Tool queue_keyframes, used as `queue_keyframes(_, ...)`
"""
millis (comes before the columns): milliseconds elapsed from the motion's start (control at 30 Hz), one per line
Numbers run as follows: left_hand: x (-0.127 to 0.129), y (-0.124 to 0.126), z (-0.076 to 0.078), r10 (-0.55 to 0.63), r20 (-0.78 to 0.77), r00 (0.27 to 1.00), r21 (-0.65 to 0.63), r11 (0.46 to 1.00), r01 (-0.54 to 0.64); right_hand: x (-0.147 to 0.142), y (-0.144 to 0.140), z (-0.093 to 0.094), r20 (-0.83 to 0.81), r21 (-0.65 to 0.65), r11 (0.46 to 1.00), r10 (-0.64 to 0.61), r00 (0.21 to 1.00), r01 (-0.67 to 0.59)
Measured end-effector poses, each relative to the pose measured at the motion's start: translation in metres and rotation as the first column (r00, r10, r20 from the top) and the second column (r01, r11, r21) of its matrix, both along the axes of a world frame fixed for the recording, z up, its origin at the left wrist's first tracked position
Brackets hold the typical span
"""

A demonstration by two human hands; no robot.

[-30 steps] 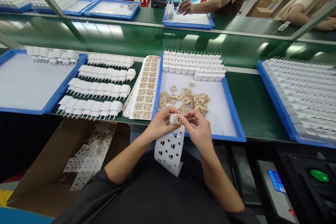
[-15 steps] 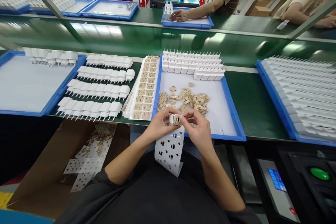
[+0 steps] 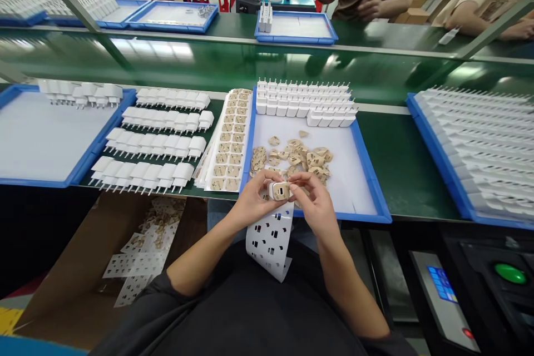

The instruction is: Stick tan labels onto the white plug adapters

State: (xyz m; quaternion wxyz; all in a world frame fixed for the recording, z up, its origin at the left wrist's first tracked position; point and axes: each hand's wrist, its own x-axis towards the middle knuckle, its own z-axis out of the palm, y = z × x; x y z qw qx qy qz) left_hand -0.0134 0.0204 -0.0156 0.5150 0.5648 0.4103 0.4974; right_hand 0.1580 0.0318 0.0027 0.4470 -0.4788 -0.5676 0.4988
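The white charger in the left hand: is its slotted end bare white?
No, a tan sticker covers that end of the charger held in the left hand.

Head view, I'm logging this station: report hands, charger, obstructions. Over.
Left hand gripping charger. Right hand at its tan face. Holed sheet below the hands; nothing visibly blocking either.

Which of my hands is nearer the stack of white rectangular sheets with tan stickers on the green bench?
Left. Your left hand is just right of the near end of the stack of white sheets; your right hand is farther to the right.
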Motion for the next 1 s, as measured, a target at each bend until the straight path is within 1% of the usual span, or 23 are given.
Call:
queue_keyframes(67, 0.001, -0.001, -0.003, 0.040, -0.044, 0.998, 0.085, 0.996, -0.037, -0.004, -0.002, 0.000, -0.061, -0.030, 0.999, 0.029, 0.998, -0.031)
queue_keyframes(133, 0.003, -0.001, -0.006, 0.102, -0.128, 0.987, 0.194, 0.978, -0.076, -0.009, -0.003, 0.000, -0.087, -0.054, 0.998, 0.011, 0.996, -0.015)
queue_keyframes(167, 0.003, -0.002, -0.007, 0.143, -0.178, 0.974, 0.258, 0.961, -0.094, -0.012, -0.004, -0.001, -0.102, -0.068, 0.998, -0.002, 0.995, -0.005)
queue_keyframes(233, 0.004, -0.003, -0.010, 0.237, -0.261, 0.936, 0.392, 0.912, -0.122, -0.016, -0.004, -0.002, -0.143, -0.092, 0.996, -0.015, 0.990, 0.002)
queue_keyframes(300, 0.005, -0.004, -0.012, 0.313, -0.295, 0.903, 0.495, 0.858, -0.135, -0.019, -0.004, -0.003, -0.195, -0.111, 0.994, -0.024, 0.980, 0.002)
queue_keyframes(367, 0.006, -0.004, -0.013, 0.349, -0.294, 0.890, 0.554, 0.821, -0.139, -0.021, -0.004, -0.003, -0.245, -0.140, 0.990, -0.029, 0.969, -0.005)
queue_keyframes(433, 0.006, -0.004, -0.014, 0.362, -0.285, 0.888, 0.585, 0.799, -0.139, -0.022, -0.004, -0.002, -0.295, -0.181, 0.983, -0.038, 0.955, -0.017)
queue_keyframes(567, 0.005, -0.005, -0.014, 0.368, -0.298, 0.881, 0.617, 0.778, -0.117, -0.024, -0.004, 0.000, -0.376, -0.234, 0.971, -0.048, 0.925, -0.044)
queue_keyframes(667, 0.004, -0.006, -0.013, 0.369, -0.299, 0.880, 0.611, 0.782, -0.120, -0.022, -0.003, 0.001, -0.373, -0.231, 0.970, -0.021, 0.928, -0.071)
queue_keyframes(733, 0.004, -0.006, -0.013, 0.360, -0.287, 0.888, 0.585, 0.800, -0.135, -0.019, -0.003, 0.001, -0.364, -0.242, 0.966, -0.002, 0.931, -0.092)
queue_keyframes(833, 0.003, -0.006, -0.014, 0.319, -0.246, 0.915, 0.513, 0.844, -0.156, -0.012, -0.003, 0.002, -0.352, -0.246, 0.958, 0.052, 0.935, -0.146)
queue_keyframes(933, 0.002, -0.005, -0.016, 0.267, -0.188, 0.945, 0.441, 0.883, -0.162, -0.009, -0.004, 0.001, -0.334, -0.205, 0.961, 0.112, 0.936, -0.188)
queue_keyframes(1000, 0.001, -0.004, -0.018, 0.248, -0.180, 0.952, 0.410, 0.898, -0.157, -0.010, -0.006, 0.000, -0.311, -0.183, 0.965, 0.122, 0.942, -0.186)
